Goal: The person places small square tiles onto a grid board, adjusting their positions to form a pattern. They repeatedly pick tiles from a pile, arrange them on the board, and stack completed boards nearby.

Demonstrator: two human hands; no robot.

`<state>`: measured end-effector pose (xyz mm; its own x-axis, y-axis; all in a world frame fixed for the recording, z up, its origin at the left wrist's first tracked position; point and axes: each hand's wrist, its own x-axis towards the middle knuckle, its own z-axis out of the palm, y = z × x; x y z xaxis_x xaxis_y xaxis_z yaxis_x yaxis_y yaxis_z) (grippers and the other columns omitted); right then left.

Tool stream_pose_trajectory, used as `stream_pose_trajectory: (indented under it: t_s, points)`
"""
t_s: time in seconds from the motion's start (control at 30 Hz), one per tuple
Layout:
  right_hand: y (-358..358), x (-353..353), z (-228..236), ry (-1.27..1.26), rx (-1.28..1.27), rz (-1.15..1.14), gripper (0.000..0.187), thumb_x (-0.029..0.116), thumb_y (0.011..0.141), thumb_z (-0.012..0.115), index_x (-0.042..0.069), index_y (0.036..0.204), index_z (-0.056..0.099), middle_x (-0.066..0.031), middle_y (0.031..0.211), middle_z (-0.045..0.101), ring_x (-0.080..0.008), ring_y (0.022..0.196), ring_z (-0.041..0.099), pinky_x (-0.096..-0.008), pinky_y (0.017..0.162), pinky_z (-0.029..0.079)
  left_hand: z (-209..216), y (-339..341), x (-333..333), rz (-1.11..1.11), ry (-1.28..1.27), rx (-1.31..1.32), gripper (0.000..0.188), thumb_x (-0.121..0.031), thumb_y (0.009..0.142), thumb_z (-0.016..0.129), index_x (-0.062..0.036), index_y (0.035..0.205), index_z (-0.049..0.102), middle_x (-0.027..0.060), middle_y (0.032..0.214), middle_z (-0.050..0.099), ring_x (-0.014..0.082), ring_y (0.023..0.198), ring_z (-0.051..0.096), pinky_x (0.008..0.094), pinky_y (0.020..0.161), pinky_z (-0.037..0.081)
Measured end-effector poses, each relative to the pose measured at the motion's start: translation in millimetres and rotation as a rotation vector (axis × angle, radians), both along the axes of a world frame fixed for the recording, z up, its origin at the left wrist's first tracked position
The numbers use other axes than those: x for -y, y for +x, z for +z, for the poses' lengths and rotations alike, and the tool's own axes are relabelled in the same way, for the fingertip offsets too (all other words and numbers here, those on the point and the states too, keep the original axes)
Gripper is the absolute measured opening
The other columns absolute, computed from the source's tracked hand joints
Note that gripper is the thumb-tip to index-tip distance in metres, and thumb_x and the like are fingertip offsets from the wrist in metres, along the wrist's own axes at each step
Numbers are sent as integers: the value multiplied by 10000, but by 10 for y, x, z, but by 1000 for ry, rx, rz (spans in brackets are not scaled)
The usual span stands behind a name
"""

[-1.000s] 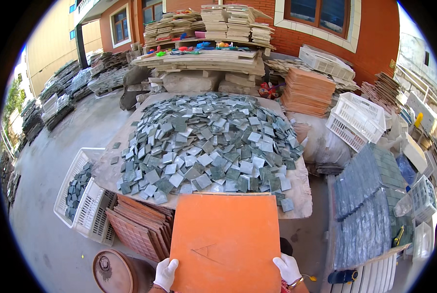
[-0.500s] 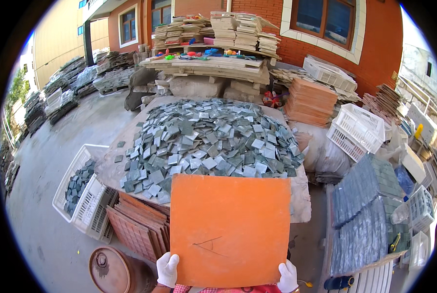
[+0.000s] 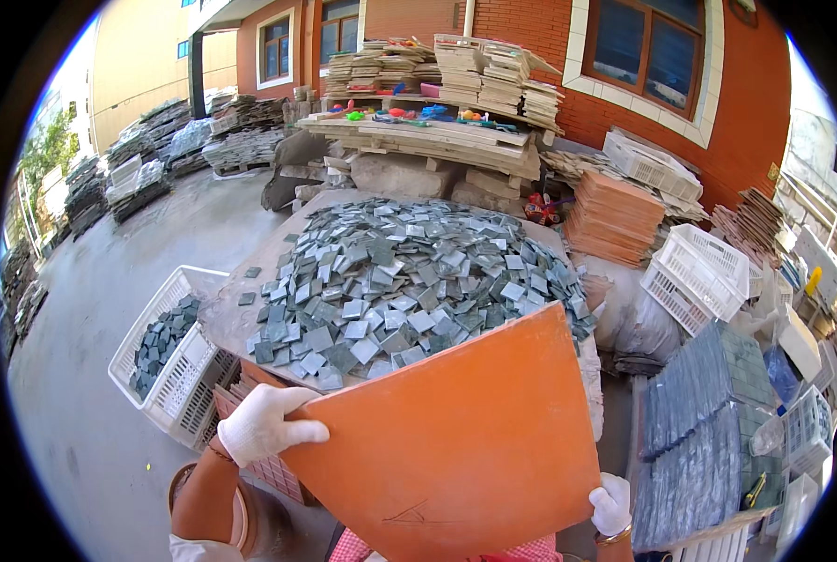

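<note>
An orange square board with a few dark scratch lines near its lower edge is held up in front of me, tilted. My left hand, in a white glove, grips its left edge near a corner, thumb across the face. Lower down, my right hand, also gloved in white, is closed on the right edge, its fingers partly hidden behind the board. Just beyond lies a heap of small grey-green square stone tiles on a pale slab table, whose near part the board covers.
Left of the table stands a white plastic crate with tiles in it, above a brown barrel. Reddish grid panels lean below the table. Plastic-wrapped tile stacks, a white crate and stacked orange boards stand right.
My left hand has shifted from the board's lower left up to a higher point on its left side. The board, upright before, is now tilted. The view has turned slightly left.
</note>
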<state>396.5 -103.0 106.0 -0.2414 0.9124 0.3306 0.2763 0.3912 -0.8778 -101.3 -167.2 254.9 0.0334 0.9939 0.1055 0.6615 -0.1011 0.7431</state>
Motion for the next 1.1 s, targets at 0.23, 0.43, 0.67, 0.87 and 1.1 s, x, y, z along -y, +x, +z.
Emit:
stream_pose_trajectory:
  t_s: [0.23,0.43,0.67,0.87,1.1]
  points:
    - [-231,-22,-616,-513,-1133,350,605,465,916,630,4,1288,509,-76,1095,657,-198,961,637,-374,841,533,-345,-138,310,290,24,220,395,-314,801,749,69,853,665,55,731,627,152,701,565,312,648,468]
    - [-889,428,-663,-968,-690,254,393,73,974,489,-11,1357,472,-153,1282,586,-294,1117,632,-452,923,552,-766,-354,529,506,103,320,300,-214,791,738,77,843,689,18,734,619,93,689,551,257,615,443]
    - [-1202,235,-351,-648,-374,209,245,142,965,570,-49,1106,632,-68,966,686,-152,848,664,-294,751,548,-1033,-745,547,560,241,462,342,-305,829,730,6,731,627,-30,713,555,61,663,485,236,585,377]
    - [-1275,264,44,-343,-383,47,325,223,984,560,-45,1167,579,-103,1055,680,-212,965,626,-340,851,485,-1476,-245,618,526,153,755,424,-472,852,730,-73,828,590,-38,793,571,71,713,503,250,636,419]
    - [-647,527,-805,-422,167,-268,411,354,962,539,-49,978,617,-218,856,658,-314,781,641,-397,718,483,-1956,641,1035,475,-239,551,236,-181,924,602,26,830,664,-19,713,593,70,678,484,281,601,425]
